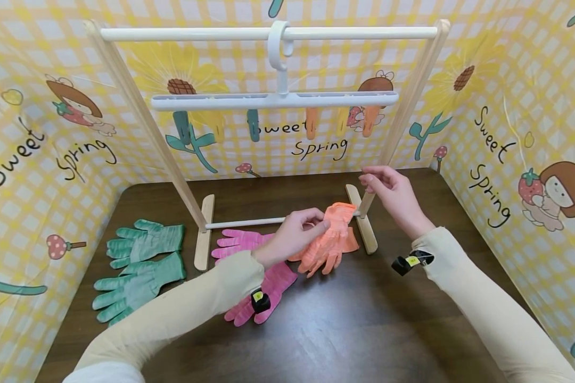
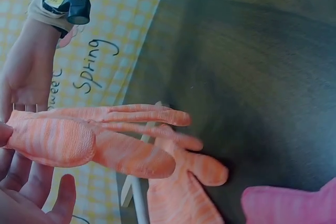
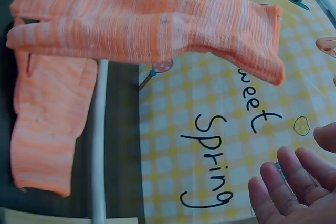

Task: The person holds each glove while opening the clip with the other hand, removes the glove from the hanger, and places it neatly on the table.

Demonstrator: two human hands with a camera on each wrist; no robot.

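Note:
My left hand (image 1: 294, 231) pinches an orange striped knit glove (image 1: 335, 234) near its cuff, holding it up with its fingers drooping. A second orange glove (image 3: 47, 124) lies on the table beneath it. My right hand (image 1: 395, 197) is raised beside the rack's right post with nothing in it; its fingers are loosely bent in the right wrist view. Above both hands, a white hanger (image 1: 211, 102) hooks over the rack's top bar, with coloured clips such as an orange clip (image 1: 311, 123) along it. Pink gloves (image 1: 280, 279) lie partly hidden under my left forearm.
Two green gloves (image 1: 148, 242) lie at the left of the dark wooden table (image 1: 364, 319). The rack's wooden feet, including the left foot (image 1: 204, 234), stand at the back, joined by a low white bar (image 1: 244, 223). Patterned cloth walls (image 1: 522, 106) enclose the table.

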